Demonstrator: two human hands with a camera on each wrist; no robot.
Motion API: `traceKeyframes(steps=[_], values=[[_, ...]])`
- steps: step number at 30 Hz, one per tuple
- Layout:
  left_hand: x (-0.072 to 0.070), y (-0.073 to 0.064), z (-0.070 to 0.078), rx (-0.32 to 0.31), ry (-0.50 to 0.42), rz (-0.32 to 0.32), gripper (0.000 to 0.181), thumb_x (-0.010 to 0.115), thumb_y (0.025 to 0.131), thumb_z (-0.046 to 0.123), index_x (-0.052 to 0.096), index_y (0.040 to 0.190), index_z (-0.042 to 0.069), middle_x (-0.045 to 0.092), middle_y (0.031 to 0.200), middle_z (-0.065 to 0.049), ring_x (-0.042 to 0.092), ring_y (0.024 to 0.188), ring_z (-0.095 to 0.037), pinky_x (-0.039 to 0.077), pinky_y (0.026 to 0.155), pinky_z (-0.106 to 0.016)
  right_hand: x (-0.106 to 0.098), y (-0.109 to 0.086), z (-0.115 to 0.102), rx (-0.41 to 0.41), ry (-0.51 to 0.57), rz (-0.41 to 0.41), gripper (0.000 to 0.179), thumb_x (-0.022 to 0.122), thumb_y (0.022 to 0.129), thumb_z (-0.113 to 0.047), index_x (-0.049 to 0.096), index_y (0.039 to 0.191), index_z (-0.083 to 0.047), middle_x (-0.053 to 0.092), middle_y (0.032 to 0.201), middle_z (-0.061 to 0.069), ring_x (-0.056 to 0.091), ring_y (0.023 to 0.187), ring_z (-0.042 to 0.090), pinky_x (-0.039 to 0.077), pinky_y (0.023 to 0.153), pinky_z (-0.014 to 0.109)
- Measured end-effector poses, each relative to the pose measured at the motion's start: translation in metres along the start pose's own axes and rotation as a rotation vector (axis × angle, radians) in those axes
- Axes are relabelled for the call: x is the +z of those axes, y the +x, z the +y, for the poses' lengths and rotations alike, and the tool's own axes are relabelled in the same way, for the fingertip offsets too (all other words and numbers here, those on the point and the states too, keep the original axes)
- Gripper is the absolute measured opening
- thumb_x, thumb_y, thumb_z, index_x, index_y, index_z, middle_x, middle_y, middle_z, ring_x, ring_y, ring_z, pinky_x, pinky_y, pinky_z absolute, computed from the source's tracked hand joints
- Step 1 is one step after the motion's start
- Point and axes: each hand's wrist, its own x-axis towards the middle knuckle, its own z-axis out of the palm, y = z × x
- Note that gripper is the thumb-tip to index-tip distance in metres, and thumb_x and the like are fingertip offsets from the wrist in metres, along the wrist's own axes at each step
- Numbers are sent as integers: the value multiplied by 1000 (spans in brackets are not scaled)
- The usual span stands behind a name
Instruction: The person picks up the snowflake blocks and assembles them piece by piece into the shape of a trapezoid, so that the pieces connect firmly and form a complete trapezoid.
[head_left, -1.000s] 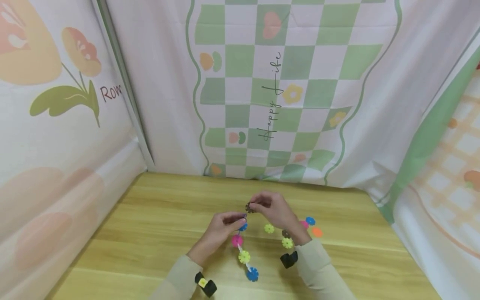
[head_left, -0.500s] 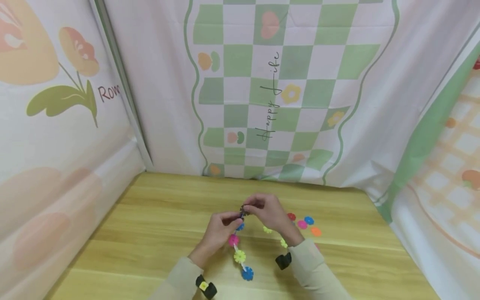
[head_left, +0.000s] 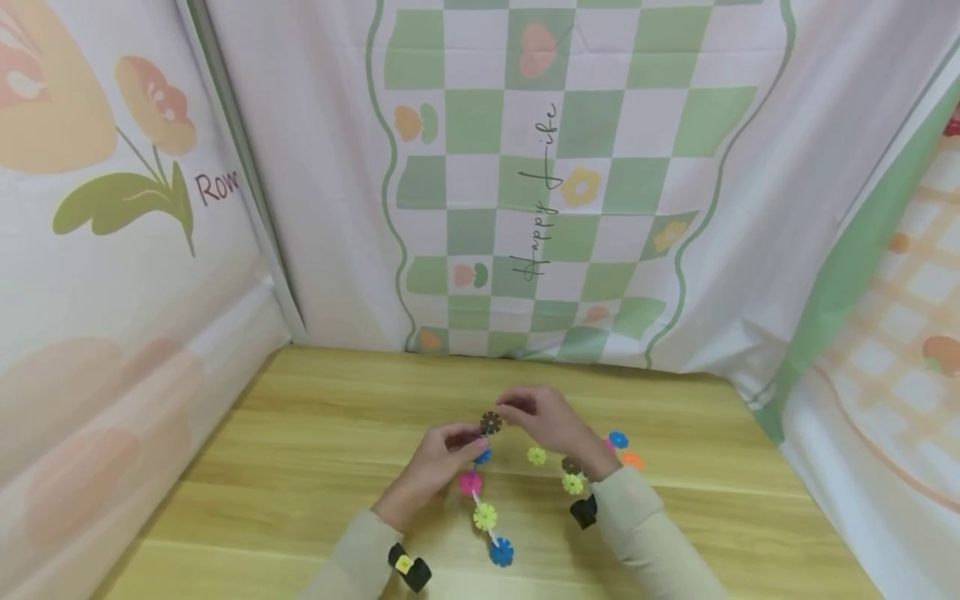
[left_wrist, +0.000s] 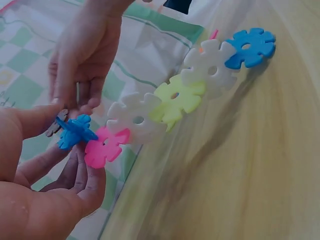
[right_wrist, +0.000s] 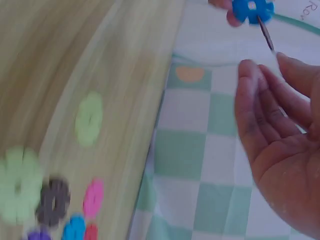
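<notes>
My left hand [head_left: 437,467] pinches a chain of flower-shaped interlocking discs near its upper end. Hanging down from the fingers are a blue disc [head_left: 482,455], a pink disc [head_left: 470,482], a yellow disc [head_left: 484,516] and an end blue disc [head_left: 502,551]. White discs [left_wrist: 137,119] link them in the left wrist view. A brown disc [head_left: 491,422] stands at the top of the chain, joined to the upper blue one. Just right of it, my right hand [head_left: 551,423] has loosely bent fingers with nothing between them, apart from the brown disc in the right wrist view.
Loose discs lie on the wooden table [head_left: 300,467] near the right forearm: a yellow one [head_left: 536,456], another yellow one [head_left: 573,484], a brown one [head_left: 571,465], a blue one [head_left: 618,439] and an orange one [head_left: 633,460]. A checked curtain [head_left: 525,317] hangs behind the table.
My right hand brought the brown disc to the chain's top, pressed it on there, then let go and drew back slightly to the right. The left hand kept its hold.
</notes>
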Motion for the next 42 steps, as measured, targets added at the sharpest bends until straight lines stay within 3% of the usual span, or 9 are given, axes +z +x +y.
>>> traceKeyframes(steps=[7, 10, 19, 26, 31, 36, 42], values=[[-1, 2, -4, -50, -49, 25, 49, 69, 103, 29, 60, 143, 2, 69, 130, -17, 70, 108, -17, 62, 98, -34, -16, -18, 19, 157, -196, -67, 27, 73, 99, -17, 73, 119, 2, 76, 104, 9, 70, 92, 17, 63, 83, 35], [-2, 3, -7, -65, -83, 36, 47, 66, 106, 30, 61, 142, 1, 67, 131, -17, 69, 106, -15, 62, 98, -35, -16, -26, 27, 187, -246, -98, 27, 77, 96, -14, 73, 116, 3, 76, 103, 11, 70, 92, 19, 63, 84, 39], [-6, 5, -12, -83, -108, 103, 36, 68, 104, 28, 69, 126, -1, 68, 108, -7, 64, 96, -14, 63, 88, -30, -2, -37, 39, 256, -216, -115, 26, 85, 88, -11, 75, 111, -3, 75, 104, 9, 68, 95, 21, 62, 84, 42], [-8, 5, -11, -84, -101, 108, 36, 69, 104, 29, 69, 124, -1, 69, 108, -6, 64, 96, -13, 61, 87, -27, 2, -38, 44, 275, -201, -100, 20, 86, 86, -7, 71, 98, -7, 69, 94, 3, 62, 87, 16, 57, 76, 34], [-8, 5, -11, -71, -92, 114, 32, 69, 104, 26, 69, 119, -2, 69, 106, -6, 65, 94, -13, 61, 85, -24, 0, -37, 44, 284, -151, -74, 16, 82, 90, -6, 70, 100, -9, 68, 93, 2, 62, 86, 15, 56, 75, 31], [-8, 5, -8, -43, -42, 129, 27, 70, 103, 23, 70, 114, -1, 71, 105, -8, 66, 91, -13, 62, 84, -24, -1, -34, 36, 230, -79, -12, 12, 80, 94, -12, 74, 104, -9, 72, 95, 1, 66, 86, 13, 58, 73, 26], [-6, 5, -3, -11, 33, 133, 24, 72, 101, 23, 71, 111, 2, 72, 103, -9, 67, 88, -14, 62, 83, -26, 5, -36, 13, 145, -18, 84, 15, 84, 91, -17, 76, 102, -10, 76, 94, 1, 70, 85, 11, 61, 75, 23]])
